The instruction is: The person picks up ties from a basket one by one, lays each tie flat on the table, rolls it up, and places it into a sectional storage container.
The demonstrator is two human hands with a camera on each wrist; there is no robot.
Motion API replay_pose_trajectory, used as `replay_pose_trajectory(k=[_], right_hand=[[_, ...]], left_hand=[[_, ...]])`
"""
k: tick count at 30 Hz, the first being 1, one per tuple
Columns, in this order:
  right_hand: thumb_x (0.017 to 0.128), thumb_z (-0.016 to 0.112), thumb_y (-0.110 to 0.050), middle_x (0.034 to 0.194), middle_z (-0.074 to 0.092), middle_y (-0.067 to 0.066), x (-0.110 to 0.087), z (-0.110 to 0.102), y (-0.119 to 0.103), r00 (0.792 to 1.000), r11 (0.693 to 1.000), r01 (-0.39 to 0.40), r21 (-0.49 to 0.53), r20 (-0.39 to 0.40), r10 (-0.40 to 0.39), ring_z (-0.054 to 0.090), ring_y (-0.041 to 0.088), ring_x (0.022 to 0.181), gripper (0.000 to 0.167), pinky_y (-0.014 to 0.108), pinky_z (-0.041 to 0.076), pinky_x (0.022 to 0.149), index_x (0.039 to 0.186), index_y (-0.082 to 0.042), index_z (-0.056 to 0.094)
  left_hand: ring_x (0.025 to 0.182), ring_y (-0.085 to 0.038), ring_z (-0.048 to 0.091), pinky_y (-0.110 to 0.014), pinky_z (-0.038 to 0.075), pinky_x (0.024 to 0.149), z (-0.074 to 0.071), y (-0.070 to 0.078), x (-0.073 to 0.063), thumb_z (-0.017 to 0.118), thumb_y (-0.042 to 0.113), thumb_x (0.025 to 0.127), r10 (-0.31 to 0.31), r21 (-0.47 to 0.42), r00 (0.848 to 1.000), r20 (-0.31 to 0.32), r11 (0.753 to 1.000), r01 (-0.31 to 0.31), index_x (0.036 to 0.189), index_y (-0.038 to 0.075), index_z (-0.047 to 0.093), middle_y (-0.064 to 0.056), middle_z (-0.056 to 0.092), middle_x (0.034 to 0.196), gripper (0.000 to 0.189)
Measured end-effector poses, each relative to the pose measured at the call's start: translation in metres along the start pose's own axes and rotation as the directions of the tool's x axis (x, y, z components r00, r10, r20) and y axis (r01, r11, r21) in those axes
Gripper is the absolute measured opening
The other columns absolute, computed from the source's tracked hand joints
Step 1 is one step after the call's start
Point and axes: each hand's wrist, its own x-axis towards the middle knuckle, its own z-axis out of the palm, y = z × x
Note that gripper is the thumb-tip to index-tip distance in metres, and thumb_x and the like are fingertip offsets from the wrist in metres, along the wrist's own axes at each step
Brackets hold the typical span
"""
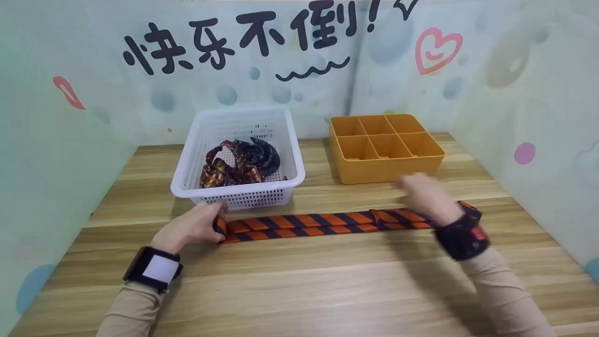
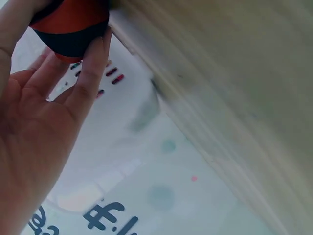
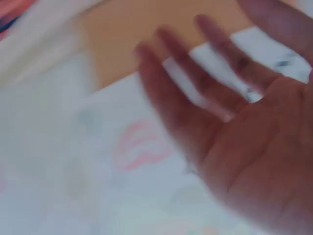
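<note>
A necktie (image 1: pixel 299 224) with orange and navy stripes lies stretched across the table, doubled along its length. My left hand (image 1: pixel 192 227) holds its left end, where the cloth bends round; the left wrist view shows the striped cloth (image 2: pixel 73 29) between thumb and fingers. My right hand (image 1: pixel 428 196), blurred, is over the right part of the tie and covers some of it. In the right wrist view its fingers (image 3: pixel 181 58) are spread and loosely bent, with nothing between them. The tie's right end (image 1: pixel 472 210) shows beyond the right wrist.
A white plastic basket (image 1: pixel 238 192) stands behind the left hand. Inside it lie a dark rolled cloth (image 1: pixel 262 157) and a brown patterned cloth (image 1: pixel 231 171). At the back right is an orange six-part organizer box (image 1: pixel 388 171). Printed panels (image 1: pixel 529 93) wall the table's back and sides.
</note>
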Motion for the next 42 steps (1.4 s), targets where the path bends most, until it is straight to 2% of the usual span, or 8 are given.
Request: replay_pose_trajectory(k=[3, 6, 8, 11, 14, 18, 33, 42], right_hand=[[0.08, 0.063, -0.003, 0.09, 0.069, 0.015, 0.02, 0.019, -0.076, 0.943, 0.938, 0.33, 0.105, 0.0, -0.332, 0.066, 0.028, 0.082, 0.014, 0.04, 0.056, 0.073, 0.093, 0.0, 0.065], [0.082, 0.061, -0.003, 0.083, 0.067, 0.009, 0.042, 0.045, -0.143, 0.808, 0.798, 0.589, 0.131, -0.09, -0.582, 0.065, 0.021, 0.075, 0.005, 0.031, 0.055, 0.067, 0.085, -0.003, 0.064], [0.085, 0.061, -0.006, 0.089, 0.068, 0.008, 0.058, 0.061, -0.177, 0.734, 0.726, 0.679, 0.113, -0.118, -0.669, 0.066, 0.02, 0.08, 0.008, 0.029, 0.056, 0.072, 0.091, -0.005, 0.065], [0.09, 0.06, -0.013, 0.105, 0.07, 0.007, 0.08, 0.079, -0.213, 0.689, 0.687, 0.725, 0.06, -0.089, -0.719, 0.067, 0.019, 0.095, 0.021, 0.028, 0.054, 0.085, 0.11, -0.009, 0.065], [0.092, 0.059, -0.017, 0.116, 0.067, 0.002, 0.095, 0.092, -0.233, 0.684, 0.684, 0.73, 0.014, -0.003, -0.73, 0.064, 0.017, 0.106, 0.031, 0.027, 0.051, 0.094, 0.122, -0.016, 0.062], [0.091, 0.061, -0.022, 0.109, 0.068, -0.002, 0.102, 0.101, -0.246, 0.691, 0.689, 0.722, -0.06, 0.037, -0.722, 0.065, 0.014, 0.099, 0.021, 0.027, 0.054, 0.084, 0.111, -0.021, 0.066], [0.081, 0.073, -0.036, 0.105, 0.065, 0.0, 0.094, 0.104, -0.225, 0.761, 0.761, 0.648, 0.026, -0.046, -0.647, 0.063, 0.014, 0.094, 0.026, 0.03, 0.053, 0.079, 0.1, -0.019, 0.071], [0.078, 0.075, -0.032, 0.087, 0.067, -0.002, 0.094, 0.111, -0.234, 0.818, 0.819, 0.572, 0.043, -0.112, -0.565, 0.064, 0.014, 0.077, 0.022, 0.029, 0.052, 0.067, 0.087, -0.014, 0.064]], left_hand=[[0.08, -0.026, 0.06, -0.039, 0.053, 0.073, -0.002, 0.005, 0.003, 0.075, 0.003, 0.057, -0.031, 0.034, 0.999, 0.021, 0.999, 0.03, 0.098, -0.002, 0.055, -0.016, 0.063, 0.091, 0.046], [0.075, -0.023, 0.057, -0.037, 0.051, 0.068, -0.001, 0.008, 0.007, 0.074, 0.001, 0.054, -0.023, 0.062, 0.999, 0.026, 0.998, 0.021, 0.095, -0.001, 0.054, -0.015, 0.06, 0.087, 0.046], [0.073, -0.022, 0.057, -0.035, 0.051, 0.065, -0.001, 0.009, 0.008, 0.074, 0.0, 0.053, -0.011, 0.067, 1.0, 0.023, 0.998, 0.009, 0.095, -0.001, 0.053, -0.014, 0.059, 0.085, 0.046], [0.071, -0.022, 0.057, -0.034, 0.051, 0.063, -0.001, 0.009, 0.007, 0.075, -0.002, 0.053, 0.0, 0.065, 1.0, 0.019, 0.998, -0.002, 0.095, -0.001, 0.051, -0.014, 0.059, 0.084, 0.048], [0.073, -0.025, 0.058, -0.037, 0.052, 0.065, -0.002, 0.01, 0.007, 0.077, 0.0, 0.053, -0.001, 0.068, 1.0, 0.014, 0.998, 0.0, 0.094, 0.001, 0.05, -0.014, 0.059, 0.084, 0.049], [0.075, -0.027, 0.06, -0.041, 0.053, 0.067, -0.002, 0.01, 0.008, 0.079, 0.004, 0.054, 0.011, 0.073, 1.0, 0.0, 0.997, -0.011, 0.091, 0.003, 0.05, -0.013, 0.059, 0.084, 0.047], [0.101, -0.033, 0.062, -0.046, 0.052, 0.088, 0.0, 0.005, 0.006, 0.078, 0.009, 0.066, 0.013, -0.102, 0.993, 0.115, 0.995, -0.001, 0.106, 0.003, 0.053, -0.018, 0.064, 0.109, 0.048], [0.094, -0.029, 0.061, -0.043, 0.052, 0.083, -0.001, 0.008, 0.012, 0.08, 0.008, 0.06, -0.007, -0.051, 0.992, 0.126, 0.999, 0.013, 0.103, 0.003, 0.049, -0.016, 0.063, 0.1, 0.053]])
